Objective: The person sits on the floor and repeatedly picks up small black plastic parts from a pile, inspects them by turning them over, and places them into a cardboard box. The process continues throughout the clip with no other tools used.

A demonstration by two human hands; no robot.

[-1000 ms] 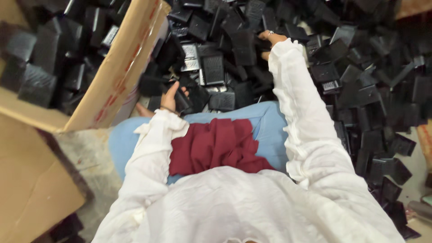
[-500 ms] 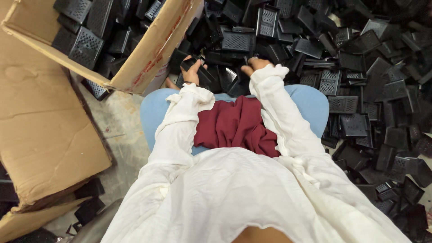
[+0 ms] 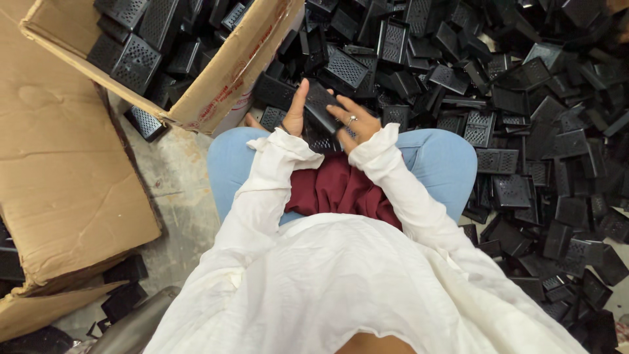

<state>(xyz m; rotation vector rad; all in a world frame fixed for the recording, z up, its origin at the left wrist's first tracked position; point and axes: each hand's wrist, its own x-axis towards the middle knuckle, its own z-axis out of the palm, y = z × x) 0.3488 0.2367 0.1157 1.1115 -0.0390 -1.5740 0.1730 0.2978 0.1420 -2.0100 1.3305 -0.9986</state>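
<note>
**Black perforated part held between both hands above your knees**

You held one black perforated plastic part (image 3: 322,105) between your two hands, just over your knees. It was a flat, roughly rectangular piece, dark and matte, with a grid of small holes on one face like those in the pile (image 3: 524,131) beyond your fingers. Its long axis ran slantwise, from up near your left thumb down toward your right palm, the upper end pointing away from you.

Your left hand (image 3: 293,111) was pressed against its left edge, thumb upright and fingers curled behind it. Your right hand (image 3: 354,121) lay on its right side, fingers (image 3: 341,105) spread across the face, a ring on one of them. Both hands were clamped on the part.

Beyond your left fingers, an open cardboard box (image 3: 216,85) held more such parts.
</note>
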